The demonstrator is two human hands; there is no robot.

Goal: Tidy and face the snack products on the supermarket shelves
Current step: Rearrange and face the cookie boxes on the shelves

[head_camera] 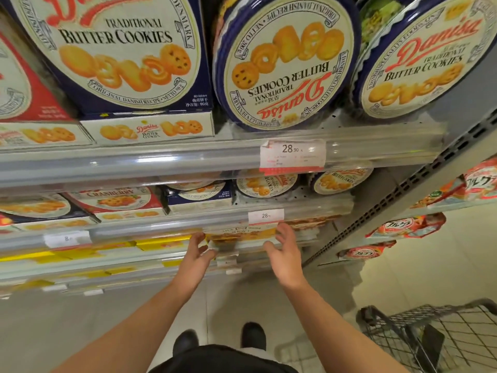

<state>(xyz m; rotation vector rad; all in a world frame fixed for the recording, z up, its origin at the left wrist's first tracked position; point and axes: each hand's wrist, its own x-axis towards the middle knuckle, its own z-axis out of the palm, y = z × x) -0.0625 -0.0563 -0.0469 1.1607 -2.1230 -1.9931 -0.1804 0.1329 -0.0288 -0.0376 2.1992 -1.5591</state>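
Reaching into lower shelf: left hand (197, 247) and right hand (282, 250) flank flat orange-yellow cookie box (242, 235), which sits at shelf front edge, 12 o'clock from hands, under white price tag (265, 216). Left grip: fingers curled at box's left corner, seemingly touching. Right grip: fingers apart, relaxed, just beside right end. Box likely light, stiff cardboard, contents fragile; hold by short ends, slide gently. Upside-down round blue butter-cookie tin (285, 63) above needs turning.

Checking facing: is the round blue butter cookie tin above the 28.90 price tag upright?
No, the round blue butter cookie tin is upside down: its lettering reads inverted.
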